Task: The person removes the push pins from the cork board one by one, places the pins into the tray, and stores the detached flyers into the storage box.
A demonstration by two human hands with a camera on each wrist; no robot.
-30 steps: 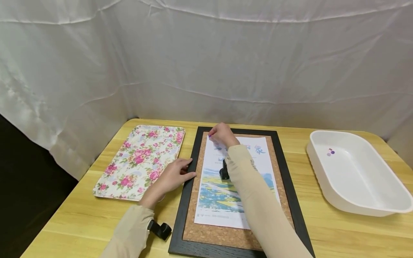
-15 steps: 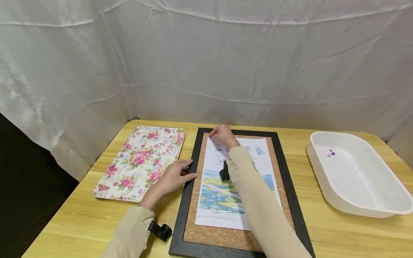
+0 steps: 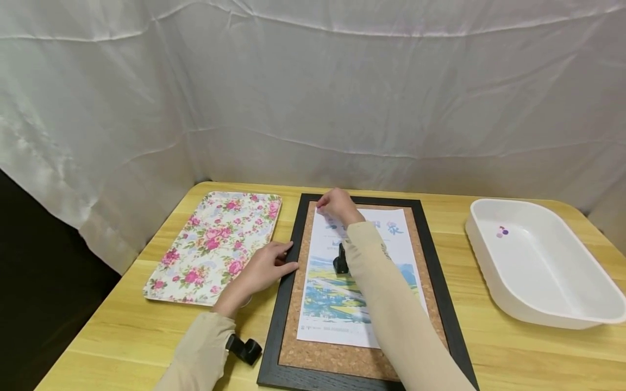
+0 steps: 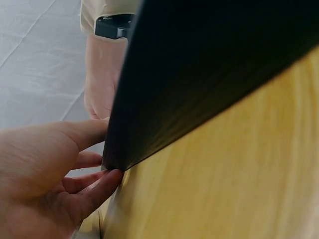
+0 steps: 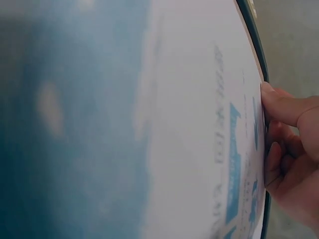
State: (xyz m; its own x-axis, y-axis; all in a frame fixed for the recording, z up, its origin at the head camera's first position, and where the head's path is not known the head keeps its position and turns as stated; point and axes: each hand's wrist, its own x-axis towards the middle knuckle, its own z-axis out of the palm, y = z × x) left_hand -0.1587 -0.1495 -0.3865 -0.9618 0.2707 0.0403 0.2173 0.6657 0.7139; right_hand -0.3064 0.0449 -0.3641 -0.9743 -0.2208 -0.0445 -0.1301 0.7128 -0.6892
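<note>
A black-framed corkboard (image 3: 337,363) lies flat on the wooden table, bearing a printed landscape poster (image 3: 337,320). My left hand (image 3: 264,266) grips the board's left edge, thumb across the frame and fingers against its side, as the left wrist view shows. At the poster's top left corner, my right hand (image 3: 338,205) pinches something small that its fingers mostly hide; it showed purple earlier, like a push pin. In the right wrist view, thumb and curled fingers (image 5: 289,149) meet the far edge of the poster. My right sleeve covers part of the poster.
On the left lies a floral tray (image 3: 215,233). A white plastic basin (image 3: 543,317) stands on the right, with several small purple pins (image 3: 501,232) inside. Behind the table (image 3: 122,336) hangs a pale curtain (image 3: 313,98).
Both hands stay nearly where they were. The small purple thing seen at my right fingertips a second ago is now mostly covered by them.
</note>
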